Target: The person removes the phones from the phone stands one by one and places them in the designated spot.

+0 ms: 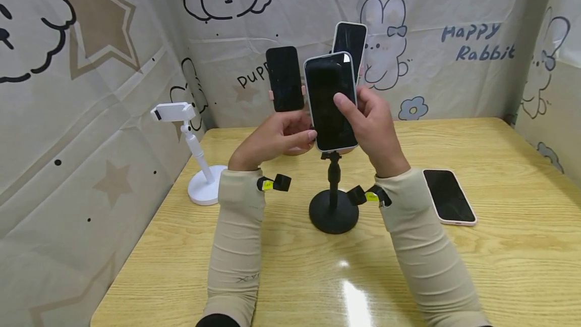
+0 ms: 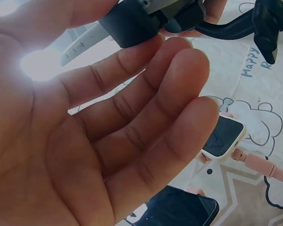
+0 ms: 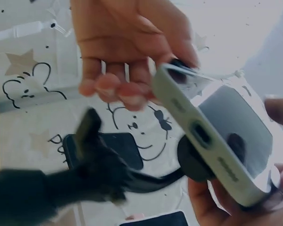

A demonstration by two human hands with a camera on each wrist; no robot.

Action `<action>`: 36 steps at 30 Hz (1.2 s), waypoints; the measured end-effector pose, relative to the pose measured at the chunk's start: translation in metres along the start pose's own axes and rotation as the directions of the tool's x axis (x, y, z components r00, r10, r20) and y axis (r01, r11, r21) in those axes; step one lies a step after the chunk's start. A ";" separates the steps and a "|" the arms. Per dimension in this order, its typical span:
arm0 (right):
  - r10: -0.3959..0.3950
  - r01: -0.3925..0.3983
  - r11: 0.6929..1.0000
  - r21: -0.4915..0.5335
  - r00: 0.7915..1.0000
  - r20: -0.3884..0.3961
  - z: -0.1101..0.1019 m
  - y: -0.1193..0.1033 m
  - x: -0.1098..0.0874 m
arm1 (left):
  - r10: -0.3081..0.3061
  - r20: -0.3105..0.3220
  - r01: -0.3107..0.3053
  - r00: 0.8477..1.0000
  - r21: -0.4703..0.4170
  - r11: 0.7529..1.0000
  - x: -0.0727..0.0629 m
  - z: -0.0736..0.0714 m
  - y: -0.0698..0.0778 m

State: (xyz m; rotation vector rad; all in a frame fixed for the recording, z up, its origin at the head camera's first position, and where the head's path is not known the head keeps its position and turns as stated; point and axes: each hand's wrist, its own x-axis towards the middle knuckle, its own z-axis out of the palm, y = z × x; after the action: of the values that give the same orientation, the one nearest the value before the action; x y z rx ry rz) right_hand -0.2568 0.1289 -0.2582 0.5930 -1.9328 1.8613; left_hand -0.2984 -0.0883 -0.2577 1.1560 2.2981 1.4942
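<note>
In the head view, a smartphone (image 1: 328, 115) in a pale case is upright at the top of a black phone stand (image 1: 333, 216). My right hand (image 1: 381, 127) grips its right side, thumb on the dark screen and fingers behind. My left hand (image 1: 268, 138) is at the lower left edge, thumb tip against the phone. The left wrist view shows the loosely bent left fingers (image 2: 151, 113) beside the stand's black clamp (image 2: 137, 23). From the right wrist, the case's bottom edge (image 3: 203, 134) and the stand's curved black arm (image 3: 151, 182) behind it are visible.
A second smartphone (image 1: 285, 79) is upright in a pink clamp behind my left hand. Another phone (image 1: 351, 39) in a white case stands farther back. A white stand (image 1: 199, 165) is at the left. A pink-edged phone (image 1: 449, 196) lies on the wooden table (image 1: 513, 256) at the right.
</note>
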 end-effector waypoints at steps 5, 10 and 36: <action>-0.027 0.028 1.000 0.014 0.995 -0.096 0.008 0.004 0.000 | 0.014 0.014 -0.014 1.000 -0.007 1.000 0.001 0.002 -0.001; -0.059 0.055 0.998 -0.033 0.990 -0.130 0.010 0.005 0.000 | 0.059 0.008 -0.059 0.998 0.044 0.997 0.003 0.003 -0.003; -0.198 0.181 0.961 -0.207 0.978 -0.064 0.007 0.012 0.004 | 0.208 -0.040 -0.199 0.977 0.171 0.965 0.006 0.004 -0.011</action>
State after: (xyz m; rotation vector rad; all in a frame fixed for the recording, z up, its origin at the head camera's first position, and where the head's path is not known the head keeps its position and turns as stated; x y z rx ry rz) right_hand -0.2665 0.1226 -0.2666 0.6030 -1.9064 1.5282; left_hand -0.3062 -0.0835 -0.2666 1.4517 2.4467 1.4403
